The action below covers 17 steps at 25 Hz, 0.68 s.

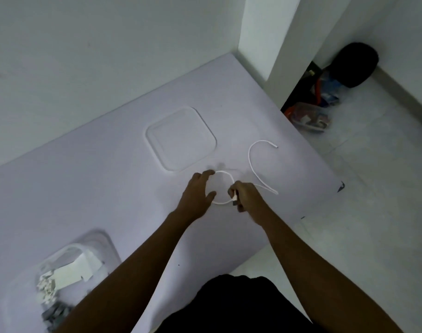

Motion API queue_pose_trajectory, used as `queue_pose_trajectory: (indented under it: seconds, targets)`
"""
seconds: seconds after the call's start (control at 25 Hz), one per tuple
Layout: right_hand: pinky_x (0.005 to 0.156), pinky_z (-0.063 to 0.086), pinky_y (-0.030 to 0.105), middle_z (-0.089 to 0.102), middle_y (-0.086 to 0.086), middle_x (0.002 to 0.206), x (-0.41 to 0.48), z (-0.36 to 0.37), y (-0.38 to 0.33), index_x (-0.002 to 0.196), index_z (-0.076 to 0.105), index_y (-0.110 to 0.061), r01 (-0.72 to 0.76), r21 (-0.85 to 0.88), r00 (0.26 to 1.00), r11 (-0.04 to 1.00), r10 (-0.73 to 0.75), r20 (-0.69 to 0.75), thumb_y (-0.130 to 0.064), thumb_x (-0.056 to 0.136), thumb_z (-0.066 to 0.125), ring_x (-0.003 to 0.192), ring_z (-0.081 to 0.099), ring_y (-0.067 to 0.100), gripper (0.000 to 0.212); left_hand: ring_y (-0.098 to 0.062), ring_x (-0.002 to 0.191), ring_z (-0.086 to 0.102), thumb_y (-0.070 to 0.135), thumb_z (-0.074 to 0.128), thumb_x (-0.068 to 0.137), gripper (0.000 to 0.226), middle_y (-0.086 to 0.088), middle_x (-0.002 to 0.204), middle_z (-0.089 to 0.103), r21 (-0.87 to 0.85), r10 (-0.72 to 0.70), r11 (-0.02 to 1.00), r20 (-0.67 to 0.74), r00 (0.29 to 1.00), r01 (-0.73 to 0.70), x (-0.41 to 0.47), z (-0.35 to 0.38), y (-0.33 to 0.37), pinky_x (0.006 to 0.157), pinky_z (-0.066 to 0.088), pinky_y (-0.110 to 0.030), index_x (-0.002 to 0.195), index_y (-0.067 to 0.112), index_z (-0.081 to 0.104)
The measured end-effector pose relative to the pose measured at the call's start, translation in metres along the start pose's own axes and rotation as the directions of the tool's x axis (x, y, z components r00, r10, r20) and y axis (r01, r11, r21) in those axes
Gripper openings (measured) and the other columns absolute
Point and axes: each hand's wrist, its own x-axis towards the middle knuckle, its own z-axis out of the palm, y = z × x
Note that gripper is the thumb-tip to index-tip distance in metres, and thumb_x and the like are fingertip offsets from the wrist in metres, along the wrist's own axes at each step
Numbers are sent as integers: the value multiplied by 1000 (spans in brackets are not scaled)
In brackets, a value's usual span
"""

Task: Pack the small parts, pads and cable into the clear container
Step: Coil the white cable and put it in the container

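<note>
2 hands are on the white cable (249,155); right hand (246,195) pinches its plug end; left hand (197,191), fingers spread, touches the loop.

Smooth white cable (253,164), matt table (109,188)
</note>
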Motion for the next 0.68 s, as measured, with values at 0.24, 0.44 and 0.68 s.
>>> queue_pose_trajectory:
  seconds: [0.24, 0.44, 0.68]
  targets:
    - [51, 20, 29, 30, 5, 61, -116, 20, -118, 68, 33, -15, 89, 292, 743, 952, -259, 618, -22, 99, 39, 53, 31, 15, 32, -6, 84, 61, 11, 60, 87, 13, 4, 90, 66, -267, 262, 926, -50, 964, -266, -16, -79, 66, 81, 50, -33, 90, 22, 66]
    - [69, 52, 26, 57, 6, 79, -198, 72, -207, 89, 54, -10, 233, 770, 536, 594, -739, 408, -20, 106, 34, 76, 62, 19, 28, -18, 73, 73, 31, 40, 104, 36, 2, 53, 63, -311, 199, 940, 178, 964, -137, -97, -173, 94, 71, 47, -27, 88, 9, 62]
    - [81, 56, 36, 66, 15, 84, -262, 143, -243, 90, 59, -2, 909, -7, 405, 418, -875, 264, -14, 105, 43, 83, 72, 22, 25, -19, 43, 51, 35, 58, 96, 33, -9, 49, 58, -284, 329, 901, -44, 943, -328, -236, -309, 123, 53, 43, -27, 73, 12, 55]
